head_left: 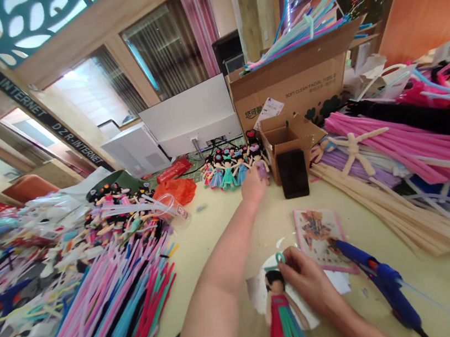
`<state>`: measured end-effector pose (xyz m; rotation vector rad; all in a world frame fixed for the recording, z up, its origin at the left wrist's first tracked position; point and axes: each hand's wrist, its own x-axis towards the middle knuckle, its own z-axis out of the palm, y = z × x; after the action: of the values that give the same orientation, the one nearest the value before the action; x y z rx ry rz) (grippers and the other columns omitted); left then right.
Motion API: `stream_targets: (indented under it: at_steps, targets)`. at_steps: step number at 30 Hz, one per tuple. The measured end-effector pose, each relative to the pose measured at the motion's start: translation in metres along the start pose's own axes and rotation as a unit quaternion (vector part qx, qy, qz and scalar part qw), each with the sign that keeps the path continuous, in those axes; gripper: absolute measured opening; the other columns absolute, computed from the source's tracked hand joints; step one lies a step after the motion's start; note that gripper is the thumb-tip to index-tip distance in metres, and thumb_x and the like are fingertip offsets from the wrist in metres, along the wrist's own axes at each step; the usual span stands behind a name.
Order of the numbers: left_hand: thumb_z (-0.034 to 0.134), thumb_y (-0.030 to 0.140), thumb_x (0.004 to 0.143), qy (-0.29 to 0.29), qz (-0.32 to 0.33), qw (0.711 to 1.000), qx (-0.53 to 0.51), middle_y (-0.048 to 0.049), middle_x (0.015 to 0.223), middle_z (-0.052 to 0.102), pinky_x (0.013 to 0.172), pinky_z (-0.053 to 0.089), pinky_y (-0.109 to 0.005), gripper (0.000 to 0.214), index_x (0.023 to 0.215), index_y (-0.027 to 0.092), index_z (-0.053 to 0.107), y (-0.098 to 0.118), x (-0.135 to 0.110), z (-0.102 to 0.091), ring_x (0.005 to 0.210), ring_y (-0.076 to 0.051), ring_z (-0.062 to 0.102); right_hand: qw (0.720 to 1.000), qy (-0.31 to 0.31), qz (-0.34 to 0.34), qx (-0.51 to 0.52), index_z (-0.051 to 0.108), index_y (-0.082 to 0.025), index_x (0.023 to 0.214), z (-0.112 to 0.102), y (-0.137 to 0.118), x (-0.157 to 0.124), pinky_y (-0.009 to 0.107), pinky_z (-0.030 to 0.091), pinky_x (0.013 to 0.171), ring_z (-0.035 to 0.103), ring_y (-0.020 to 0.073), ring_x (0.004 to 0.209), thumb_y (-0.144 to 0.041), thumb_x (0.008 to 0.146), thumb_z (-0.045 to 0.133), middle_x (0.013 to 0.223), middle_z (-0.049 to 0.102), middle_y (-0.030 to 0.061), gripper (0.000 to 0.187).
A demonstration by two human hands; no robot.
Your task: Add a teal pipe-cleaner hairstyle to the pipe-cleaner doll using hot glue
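Observation:
My left hand (253, 185) is stretched far across the table, touching the row of small finished dolls (228, 172) beside a doll in a purple dress (262, 169). Its fingers are blurred and partly hidden, so their grip is unclear. Close to me, my right hand (302, 275) pinches a looped green pipe cleaner (280, 258). Just below that loop lies a black-haired doll (277, 300) with a skirt of red, green and blue strips. A white paper piece (313, 318) is underneath it.
A blue glue gun (381, 280) lies at right by a picture card (320, 233). A black phone (293, 174) leans on a small cardboard box (287, 137). Pipe cleaner bundles lie left (103, 314) and right (405, 137). A clear plastic cup (174, 209) stands left of the dolls.

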<state>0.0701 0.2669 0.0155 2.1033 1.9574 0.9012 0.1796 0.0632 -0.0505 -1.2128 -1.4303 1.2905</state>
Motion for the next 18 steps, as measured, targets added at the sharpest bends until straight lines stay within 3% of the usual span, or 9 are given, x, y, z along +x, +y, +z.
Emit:
stream_targets:
  at_steps: [2, 6, 9, 12, 15, 18]
  targets:
    - [0.055, 0.022, 0.082, 0.004, 0.011, 0.999, -0.033, -0.0085, 0.103, 0.064, 0.081, 0.044, -0.030, 0.032, 0.115, 0.020, 0.055, -0.003, -0.022, -0.018, 0.091, -0.020, 0.060, 1.000, 0.010, -0.006, 0.022, 0.048, -0.020, 0.069, -0.002, -0.003, 0.001, 0.024, 0.035, 0.056, 0.044, 0.0126, 0.060, -0.032, 0.077, 0.053, 0.062, 0.045, -0.0037, 0.016]
    - [0.057, 0.023, 0.081, -0.056, 0.028, 0.992, -0.111, -0.0018, 0.081, 0.066, 0.075, 0.044, -0.026, 0.017, 0.095, 0.020, 0.064, -0.009, -0.089, -0.053, 0.074, -0.014, 0.058, 0.996, 0.006, 0.027, 0.086, 0.050, -0.020, 0.071, -0.008, -0.010, 0.001, 0.024, 0.032, 0.050, 0.040, 0.0102, 0.051, -0.038, 0.074, 0.059, 0.056, 0.045, -0.0057, 0.020]
    - [0.055, 0.027, 0.082, -0.099, 0.013, 0.976, -0.195, -0.0025, 0.082, 0.068, 0.073, 0.046, -0.025, 0.015, 0.088, 0.019, 0.067, -0.011, -0.146, -0.073, 0.075, -0.014, 0.060, 0.989, 0.003, 0.059, 0.137, 0.052, -0.019, 0.073, -0.010, -0.014, -0.001, 0.023, 0.032, 0.049, 0.042, 0.0091, 0.049, -0.044, 0.071, 0.064, 0.055, 0.047, -0.0058, 0.028]
    - [0.053, 0.027, 0.083, -0.082, -0.008, 0.965, -0.247, -0.0049, 0.088, 0.068, 0.075, 0.047, -0.025, 0.019, 0.090, 0.018, 0.069, -0.009, -0.194, -0.084, 0.081, -0.015, 0.062, 0.985, -0.004, 0.069, 0.159, 0.055, -0.018, 0.075, -0.011, -0.020, -0.005, 0.023, 0.034, 0.049, 0.045, 0.0093, 0.050, -0.050, 0.066, 0.068, 0.056, 0.051, -0.0045, 0.036]
    - [0.052, 0.028, 0.085, -0.044, -0.009, 0.963, -0.266, -0.0071, 0.099, 0.067, 0.081, 0.047, -0.027, 0.022, 0.095, 0.019, 0.070, -0.006, -0.223, -0.088, 0.094, -0.017, 0.061, 0.986, -0.033, 0.048, 0.157, 0.055, -0.019, 0.073, -0.010, -0.029, -0.013, 0.024, 0.035, 0.050, 0.045, 0.0091, 0.050, -0.054, 0.064, 0.070, 0.055, 0.050, -0.0047, 0.039]
    - [0.054, 0.032, 0.085, -0.062, -0.049, 0.945, -0.318, -0.0083, 0.101, 0.069, 0.085, 0.048, -0.030, 0.025, 0.098, 0.017, 0.070, -0.006, -0.236, -0.089, 0.096, -0.018, 0.062, 0.986, -0.076, 0.022, 0.150, 0.053, -0.019, 0.071, -0.006, -0.038, -0.021, 0.024, 0.037, 0.053, 0.046, 0.0096, 0.052, -0.053, 0.065, 0.070, 0.056, 0.052, -0.0041, 0.038]
